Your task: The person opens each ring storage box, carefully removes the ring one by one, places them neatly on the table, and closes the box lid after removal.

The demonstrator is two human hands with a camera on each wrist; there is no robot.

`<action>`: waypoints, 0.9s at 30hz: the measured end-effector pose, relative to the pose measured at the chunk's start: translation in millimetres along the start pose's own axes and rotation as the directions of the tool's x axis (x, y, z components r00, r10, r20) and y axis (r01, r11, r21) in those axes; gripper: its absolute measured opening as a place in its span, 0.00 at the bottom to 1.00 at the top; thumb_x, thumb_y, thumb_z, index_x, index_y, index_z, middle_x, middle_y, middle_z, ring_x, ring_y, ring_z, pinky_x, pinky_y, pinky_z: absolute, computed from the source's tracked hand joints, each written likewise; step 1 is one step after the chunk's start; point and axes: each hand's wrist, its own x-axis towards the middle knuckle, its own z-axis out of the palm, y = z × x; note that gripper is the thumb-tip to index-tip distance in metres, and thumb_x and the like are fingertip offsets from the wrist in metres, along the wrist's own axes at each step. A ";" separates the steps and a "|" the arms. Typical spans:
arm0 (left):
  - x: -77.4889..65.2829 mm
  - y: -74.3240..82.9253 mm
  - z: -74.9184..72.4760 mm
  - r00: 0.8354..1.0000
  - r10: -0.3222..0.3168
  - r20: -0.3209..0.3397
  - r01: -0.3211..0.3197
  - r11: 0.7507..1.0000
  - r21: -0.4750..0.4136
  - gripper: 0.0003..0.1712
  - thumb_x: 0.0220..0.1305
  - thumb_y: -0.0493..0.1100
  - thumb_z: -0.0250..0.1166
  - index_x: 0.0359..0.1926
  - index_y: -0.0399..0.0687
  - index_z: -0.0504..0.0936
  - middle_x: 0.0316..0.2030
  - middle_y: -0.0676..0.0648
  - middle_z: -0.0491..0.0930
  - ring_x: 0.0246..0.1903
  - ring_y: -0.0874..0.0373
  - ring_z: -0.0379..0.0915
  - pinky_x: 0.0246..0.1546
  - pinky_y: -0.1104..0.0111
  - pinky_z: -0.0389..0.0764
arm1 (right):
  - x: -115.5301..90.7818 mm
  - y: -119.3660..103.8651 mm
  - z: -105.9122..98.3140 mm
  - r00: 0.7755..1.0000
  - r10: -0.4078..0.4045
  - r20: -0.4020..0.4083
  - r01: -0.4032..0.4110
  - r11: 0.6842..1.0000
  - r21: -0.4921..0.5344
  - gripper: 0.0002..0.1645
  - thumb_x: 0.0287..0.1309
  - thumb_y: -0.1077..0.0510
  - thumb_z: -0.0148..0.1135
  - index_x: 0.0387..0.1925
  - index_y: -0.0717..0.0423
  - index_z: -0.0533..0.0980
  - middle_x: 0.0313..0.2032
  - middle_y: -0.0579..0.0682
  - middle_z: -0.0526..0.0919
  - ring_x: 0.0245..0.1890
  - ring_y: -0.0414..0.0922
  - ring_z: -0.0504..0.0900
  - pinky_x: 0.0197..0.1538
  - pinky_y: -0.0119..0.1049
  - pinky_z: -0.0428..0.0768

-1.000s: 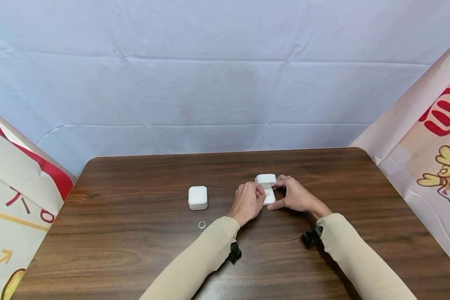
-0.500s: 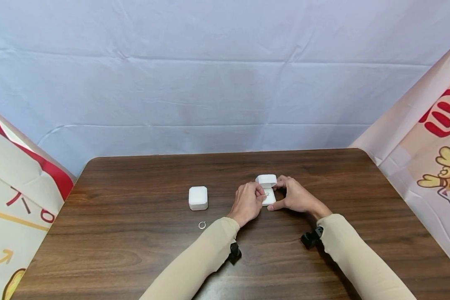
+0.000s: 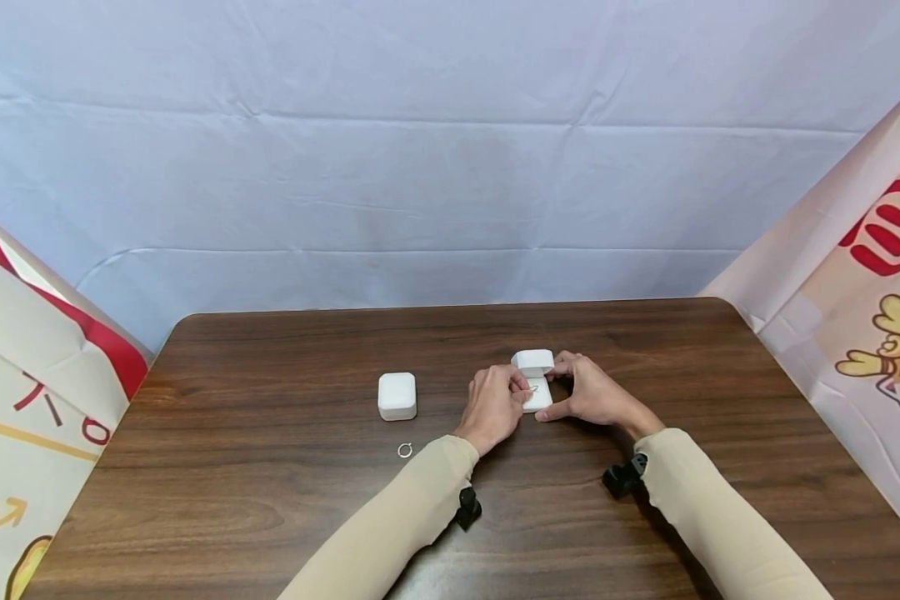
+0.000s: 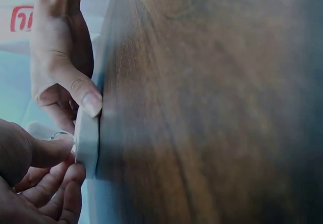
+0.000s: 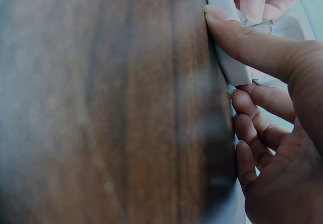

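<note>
A white ring box [image 3: 537, 402] stands on the table with its lid [image 3: 532, 360] raised. My right hand [image 3: 598, 396] grips it from the right side, thumb at the front and fingers behind. From the left, my left hand [image 3: 493, 406] reaches into the box and pinches a thin silver ring [image 5: 271, 27] between thumb and fingers, right at the white insert. In the left wrist view, a textured piece of the ring [image 4: 61, 133] shows above the thumb; the rest is hidden by the fingers.
A second white ring box [image 3: 397, 397], lid down, sits to the left on the brown wooden table [image 3: 285, 500]. In front of it lies another silver ring [image 3: 405, 450], close to the left sleeve. A pale cloth [image 3: 420, 167] hangs behind the table's far edge.
Both hands and the box keep nearly the same place. The ring at the left fingertips shows at a slightly different angle.
</note>
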 end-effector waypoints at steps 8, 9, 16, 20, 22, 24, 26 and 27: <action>-4.0 2.5 -4.5 1.000 0.005 0.004 -0.005 1.000 -0.004 0.09 0.62 0.35 0.73 0.26 0.49 0.84 0.21 0.59 0.77 0.25 0.65 0.73 0.30 0.72 0.74 | -0.6 0.0 0.4 1.000 0.001 -0.004 -0.001 1.000 -0.006 0.29 0.39 0.51 0.87 0.46 0.54 0.86 0.42 0.48 0.79 0.46 0.49 0.75 0.54 0.48 0.71; -4.5 3.2 -5.5 1.000 0.002 0.013 -0.002 1.000 -0.006 0.09 0.62 0.36 0.73 0.26 0.50 0.85 0.21 0.59 0.77 0.24 0.65 0.72 0.30 0.72 0.74 | -0.6 -0.1 0.4 1.000 0.000 -0.005 0.000 1.000 -0.006 0.29 0.39 0.51 0.87 0.46 0.54 0.86 0.42 0.48 0.79 0.46 0.49 0.75 0.54 0.48 0.71; -10.6 8.9 -14.3 0.993 0.005 0.119 -0.007 1.000 0.014 0.06 0.61 0.38 0.74 0.27 0.51 0.88 0.20 0.60 0.78 0.23 0.67 0.73 0.32 0.71 0.74 | -0.3 -0.8 -0.3 1.000 -0.017 -0.014 0.016 1.000 -0.008 0.28 0.39 0.53 0.87 0.43 0.55 0.85 0.41 0.47 0.79 0.46 0.49 0.74 0.54 0.48 0.71; -15.4 11.8 -19.0 0.985 0.015 0.174 -0.022 0.999 0.034 0.08 0.58 0.38 0.74 0.24 0.52 0.88 0.19 0.61 0.80 0.24 0.67 0.73 0.34 0.71 0.74 | -0.2 -1.5 -0.8 1.000 -0.026 -0.016 0.026 1.000 -0.017 0.27 0.38 0.56 0.87 0.43 0.56 0.85 0.41 0.47 0.79 0.46 0.49 0.74 0.53 0.47 0.71; -18.2 13.3 -21.2 0.979 0.013 0.202 -0.022 0.999 0.042 0.09 0.57 0.38 0.74 0.22 0.53 0.88 0.18 0.62 0.80 0.25 0.67 0.74 0.36 0.70 0.76 | -0.2 -1.5 -0.7 0.999 -0.029 -0.019 0.029 0.999 -0.025 0.27 0.38 0.56 0.87 0.43 0.57 0.85 0.40 0.47 0.79 0.45 0.49 0.74 0.53 0.47 0.71; -20.9 14.0 -23.1 0.973 0.012 0.230 -0.025 0.998 0.055 0.10 0.57 0.38 0.75 0.20 0.54 0.88 0.18 0.62 0.81 0.26 0.67 0.75 0.37 0.69 0.77 | -0.1 -1.4 -0.3 0.999 -0.029 -0.022 0.029 0.999 -0.027 0.28 0.38 0.55 0.87 0.43 0.56 0.85 0.40 0.47 0.79 0.46 0.49 0.74 0.54 0.48 0.71; -23.2 14.2 -24.5 0.965 0.006 0.261 -0.023 0.998 0.065 0.11 0.56 0.39 0.75 0.19 0.53 0.89 0.18 0.62 0.81 0.26 0.66 0.75 0.38 0.69 0.77 | -0.1 -1.4 0.0 0.999 -0.025 -0.022 0.024 0.999 -0.029 0.28 0.38 0.54 0.87 0.44 0.55 0.85 0.41 0.46 0.79 0.46 0.48 0.74 0.54 0.48 0.71; -24.1 14.0 -25.0 0.960 -0.001 0.278 -0.019 0.997 0.070 0.10 0.55 0.39 0.75 0.19 0.53 0.89 0.18 0.62 0.81 0.26 0.66 0.74 0.38 0.69 0.77 | -0.2 -1.3 0.2 1.000 -0.023 -0.021 0.023 0.999 -0.029 0.29 0.38 0.53 0.87 0.45 0.55 0.85 0.41 0.46 0.79 0.46 0.48 0.74 0.54 0.48 0.71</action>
